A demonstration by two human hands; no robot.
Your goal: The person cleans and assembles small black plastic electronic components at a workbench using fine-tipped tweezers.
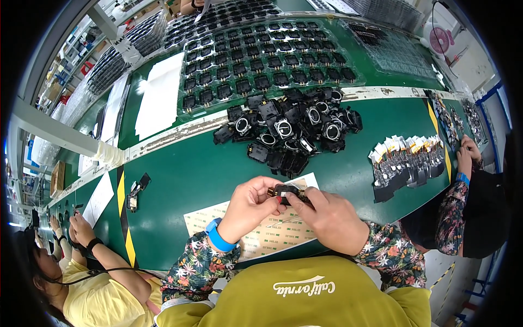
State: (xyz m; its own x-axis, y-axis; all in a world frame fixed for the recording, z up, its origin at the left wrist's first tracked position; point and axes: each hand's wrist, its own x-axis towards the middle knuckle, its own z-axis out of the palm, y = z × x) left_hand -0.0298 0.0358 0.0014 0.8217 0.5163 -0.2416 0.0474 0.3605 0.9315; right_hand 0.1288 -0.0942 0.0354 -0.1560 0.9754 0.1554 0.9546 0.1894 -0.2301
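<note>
My left hand (248,210), with a blue band at the wrist, pinches a small black plastic housing (285,189) by its left end. From the other side my right hand (335,220) grips the same part, its thumb pressed on the top face. Gold-coloured bits show at the housing's edge; the fingers cover much of it. Under both hands lies a tan printed backing sheet (261,240). A thin pointed metallic shape, perhaps tweezers, shows below the right fingers. Just beyond is a heap of black housings (294,128), some with silver rings.
Clear trays of black parts (267,60) stand past a worn white ledge. White-tabbed parts (408,163) are bunched at right; a loose black part (133,192) lies left near striped tape (122,218). Co-workers sit on both sides, one in a yellow shirt (103,291).
</note>
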